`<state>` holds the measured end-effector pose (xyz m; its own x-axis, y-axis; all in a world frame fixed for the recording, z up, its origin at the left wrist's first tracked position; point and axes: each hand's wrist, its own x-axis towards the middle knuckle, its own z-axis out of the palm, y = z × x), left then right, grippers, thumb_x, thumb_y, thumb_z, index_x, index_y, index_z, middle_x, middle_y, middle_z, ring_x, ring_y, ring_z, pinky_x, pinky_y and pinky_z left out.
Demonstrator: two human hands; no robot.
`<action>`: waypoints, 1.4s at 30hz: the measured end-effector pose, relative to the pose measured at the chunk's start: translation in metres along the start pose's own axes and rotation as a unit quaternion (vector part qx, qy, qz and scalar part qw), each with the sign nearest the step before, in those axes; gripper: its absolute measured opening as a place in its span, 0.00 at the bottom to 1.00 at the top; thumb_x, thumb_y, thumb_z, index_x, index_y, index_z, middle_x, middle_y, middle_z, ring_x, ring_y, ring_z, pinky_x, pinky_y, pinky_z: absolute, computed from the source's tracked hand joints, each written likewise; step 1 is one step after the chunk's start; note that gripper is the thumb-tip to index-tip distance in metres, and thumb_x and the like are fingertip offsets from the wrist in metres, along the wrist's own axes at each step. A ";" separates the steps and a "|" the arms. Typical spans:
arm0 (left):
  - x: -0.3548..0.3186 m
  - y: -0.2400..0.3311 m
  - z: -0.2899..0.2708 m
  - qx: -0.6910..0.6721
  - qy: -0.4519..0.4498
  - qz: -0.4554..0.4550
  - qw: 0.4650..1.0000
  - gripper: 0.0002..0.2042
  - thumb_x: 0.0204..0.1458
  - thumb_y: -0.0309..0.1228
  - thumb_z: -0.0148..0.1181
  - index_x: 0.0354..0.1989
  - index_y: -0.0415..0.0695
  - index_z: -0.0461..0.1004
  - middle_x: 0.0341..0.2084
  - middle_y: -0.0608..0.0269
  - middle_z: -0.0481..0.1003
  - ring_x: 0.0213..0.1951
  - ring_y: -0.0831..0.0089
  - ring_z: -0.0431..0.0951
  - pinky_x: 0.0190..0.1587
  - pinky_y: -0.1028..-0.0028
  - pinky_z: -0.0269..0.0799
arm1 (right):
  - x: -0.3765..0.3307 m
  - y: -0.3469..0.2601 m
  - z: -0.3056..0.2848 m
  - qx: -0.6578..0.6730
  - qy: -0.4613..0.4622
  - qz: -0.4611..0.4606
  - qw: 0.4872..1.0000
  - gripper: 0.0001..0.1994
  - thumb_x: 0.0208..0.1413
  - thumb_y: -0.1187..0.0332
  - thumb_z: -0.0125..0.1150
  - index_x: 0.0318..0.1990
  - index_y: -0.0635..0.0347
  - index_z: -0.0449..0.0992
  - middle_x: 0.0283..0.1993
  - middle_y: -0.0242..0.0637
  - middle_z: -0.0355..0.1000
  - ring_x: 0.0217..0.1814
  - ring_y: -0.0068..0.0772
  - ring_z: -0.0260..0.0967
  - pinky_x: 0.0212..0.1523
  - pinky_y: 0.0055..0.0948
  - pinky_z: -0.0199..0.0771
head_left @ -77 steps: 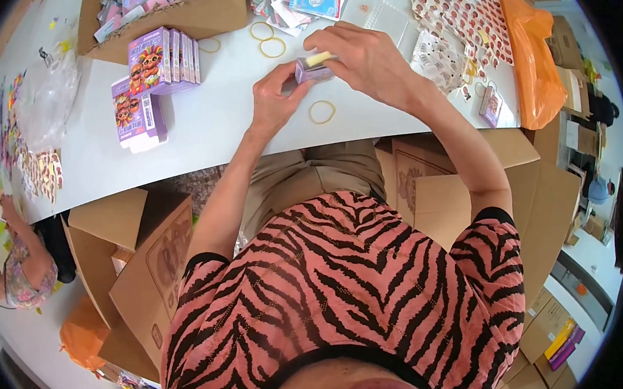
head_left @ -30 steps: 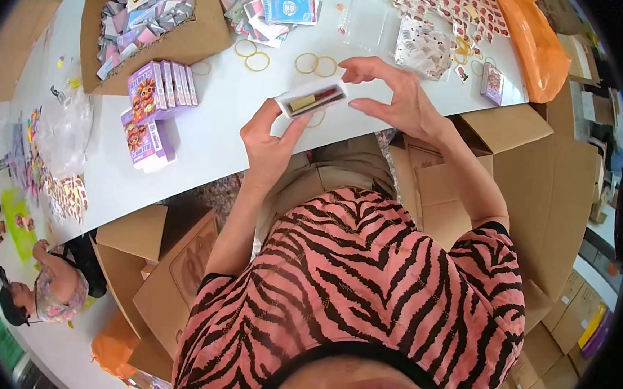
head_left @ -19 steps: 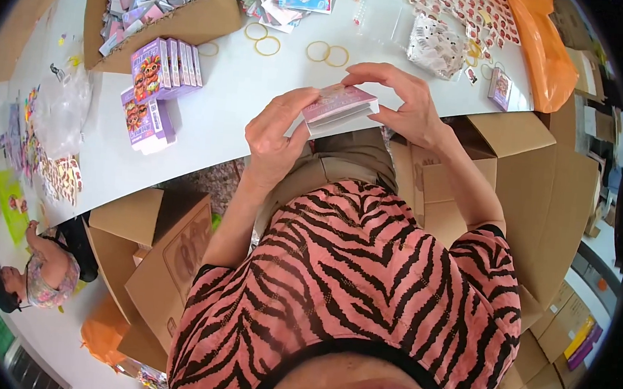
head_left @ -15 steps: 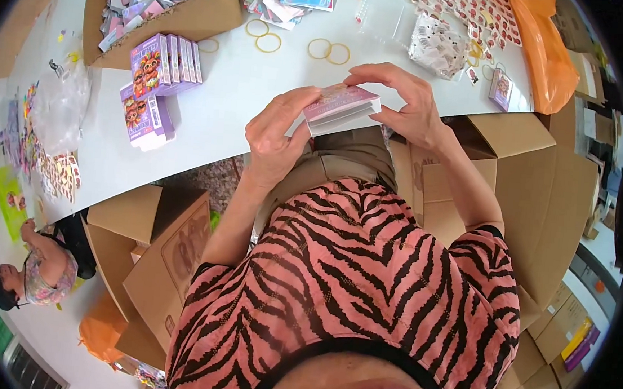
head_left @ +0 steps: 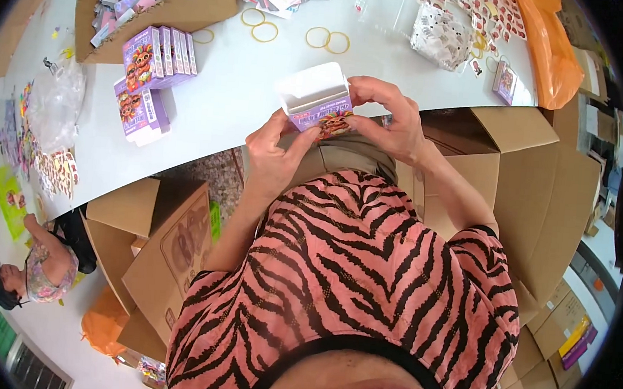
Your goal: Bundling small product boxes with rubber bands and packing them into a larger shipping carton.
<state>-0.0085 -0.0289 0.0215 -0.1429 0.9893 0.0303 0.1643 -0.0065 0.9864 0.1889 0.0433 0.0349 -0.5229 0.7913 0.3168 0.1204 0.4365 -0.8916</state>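
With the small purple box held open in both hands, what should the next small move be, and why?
Probably tuck the white flap shut. Both hands, left hand and right hand, hold the small purple box with its flap raised, while closed purple boxes stand lined up on the white table.

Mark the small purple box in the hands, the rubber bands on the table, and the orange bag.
small purple box point(head_left: 323, 112), head view, printed front face.
rubber bands point(head_left: 318, 37), head view, ring of one yellow band.
orange bag point(head_left: 549, 56), head view, middle of its side.
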 end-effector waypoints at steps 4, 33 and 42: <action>0.000 0.003 -0.004 0.012 -0.036 -0.014 0.999 0.17 0.46 0.23 0.65 0.46 0.33 0.73 0.32 0.54 0.79 0.35 0.70 0.81 0.39 0.74 0.76 | -0.008 0.000 0.004 0.064 0.010 0.056 0.996 0.25 0.48 0.78 0.64 0.56 0.59 0.67 0.44 0.39 0.74 0.41 0.29 0.73 0.46 0.29 0.74; -0.036 -0.013 -0.009 -0.012 -0.122 -0.068 0.990 0.14 0.49 0.24 0.61 0.45 0.37 0.71 0.35 0.53 0.77 0.37 0.72 0.80 0.39 0.75 0.75 | -0.033 -0.007 0.005 0.175 -0.105 0.270 0.941 0.09 0.52 0.78 0.60 0.42 0.64 0.71 0.41 0.32 0.72 0.42 0.21 0.69 0.46 0.22 0.71; -0.031 0.004 0.000 -0.183 -0.046 -0.115 0.975 0.11 0.48 0.20 0.62 0.40 0.35 0.74 0.38 0.54 0.77 0.38 0.72 0.79 0.42 0.73 0.77 | -0.030 -0.009 0.009 0.233 -0.093 0.333 0.909 0.16 0.50 0.82 0.58 0.49 0.63 0.72 0.38 0.33 0.73 0.42 0.21 0.70 0.44 0.21 0.72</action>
<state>-0.0033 -0.0601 0.0246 -0.0446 0.9796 -0.1962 -0.2237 0.1816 0.9576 0.1959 0.0117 0.0303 -0.6043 0.7086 -0.3643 0.1153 -0.3747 -0.9200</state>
